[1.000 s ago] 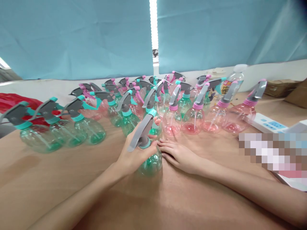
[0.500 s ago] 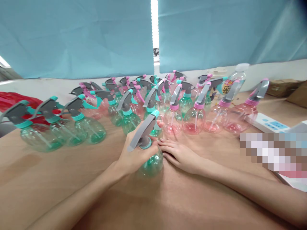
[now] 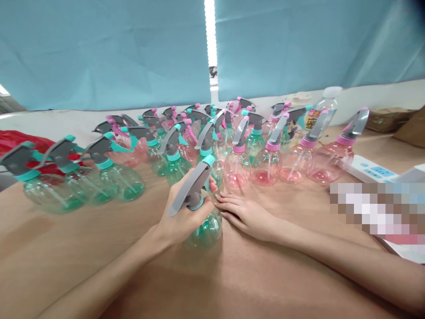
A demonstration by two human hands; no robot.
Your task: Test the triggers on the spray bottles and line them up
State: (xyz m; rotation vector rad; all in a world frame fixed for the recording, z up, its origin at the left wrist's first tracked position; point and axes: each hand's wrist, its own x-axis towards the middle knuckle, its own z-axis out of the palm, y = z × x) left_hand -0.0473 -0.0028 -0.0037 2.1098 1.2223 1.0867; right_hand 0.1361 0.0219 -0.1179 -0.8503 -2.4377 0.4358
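My left hand (image 3: 181, 210) is wrapped round the neck of a green spray bottle (image 3: 207, 230) with a grey and turquoise trigger head. The bottle is upright at the front of the group, its nozzle pointing away from me. My right hand (image 3: 247, 212) lies flat on the table, palm down with fingers stretched out, its fingertips close beside that bottle. Beyond the hands stand several pink spray bottles (image 3: 237, 168) and several green spray bottles (image 3: 177, 166). Three more green spray bottles (image 3: 122, 181) stand in a row at the left.
The wooden table (image 3: 265, 274) runs up to a white wall with a blue curtain (image 3: 99, 53). A clear labelled bottle (image 3: 323, 108) stands at the back right, near cardboard boxes (image 3: 387, 119). A white device with blue buttons (image 3: 375, 170) is at the right. Red plastic (image 3: 20, 144) lies far left.
The held spray bottle has shifted slightly left and toward me, with my left hand still round it. The whole view has moved a little. My right hand stays on the table.
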